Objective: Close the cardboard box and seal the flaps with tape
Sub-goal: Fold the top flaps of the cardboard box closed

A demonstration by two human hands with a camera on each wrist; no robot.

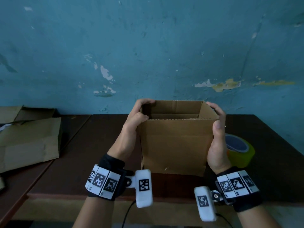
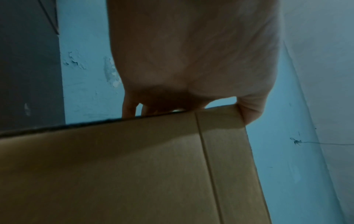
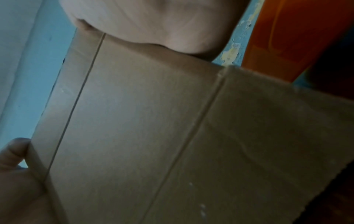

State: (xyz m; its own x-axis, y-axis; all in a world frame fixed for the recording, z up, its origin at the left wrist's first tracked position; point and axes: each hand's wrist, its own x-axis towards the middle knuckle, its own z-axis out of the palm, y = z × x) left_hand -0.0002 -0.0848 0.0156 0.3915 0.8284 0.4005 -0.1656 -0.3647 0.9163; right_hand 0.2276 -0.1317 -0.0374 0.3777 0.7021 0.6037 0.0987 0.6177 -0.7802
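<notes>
Cardboard box [image 1: 174, 145] stands upright near the front edge of the dark table [image 1: 82, 153], plain brown, top open with its flaps up. Left hand [image 1: 134, 122] grips the left flap, fingers hooked over its rim. Right hand [image 1: 217, 137] grips the right side, thumb on the near face. Just behind that hand a yellow-green tape roll [image 1: 241, 152] sits half hidden. Flattened cardboard [image 1: 29, 139] lies far left, cut off by the frame.
</notes>
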